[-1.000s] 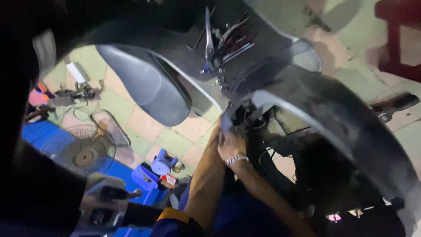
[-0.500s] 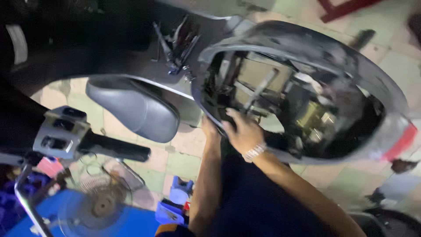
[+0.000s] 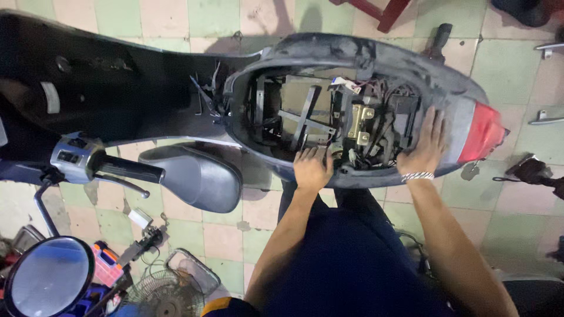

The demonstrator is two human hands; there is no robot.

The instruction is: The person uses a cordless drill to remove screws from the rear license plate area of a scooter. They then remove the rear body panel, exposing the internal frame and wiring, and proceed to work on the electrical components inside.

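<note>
A dark scooter body (image 3: 376, 56) lies below me with its seat removed, so the open frame cavity (image 3: 317, 120) shows wiring, brackets and a brass-coloured part. My left hand (image 3: 312, 167) rests on the near rim of the cavity, fingers curled over the edge. My right hand (image 3: 424, 145), with a metal bracelet at the wrist, lies flat with fingers spread on the rear bodywork next to the red tail light (image 3: 482, 134). Neither hand holds a tool.
The detached black seat (image 3: 194, 176) leans by the scooter's near side. A handlebar grip with switch housing (image 3: 97, 165) and a round mirror (image 3: 47, 285) stick in at left. A fan grille (image 3: 167, 293) and small parts lie on the tiled floor. A red stool leg (image 3: 382, 14) stands beyond.
My view has swung over the scooter's rear. My right hand has left the cavity and spread flat near the tail light; my left hand has come up onto the cavity's near rim.
</note>
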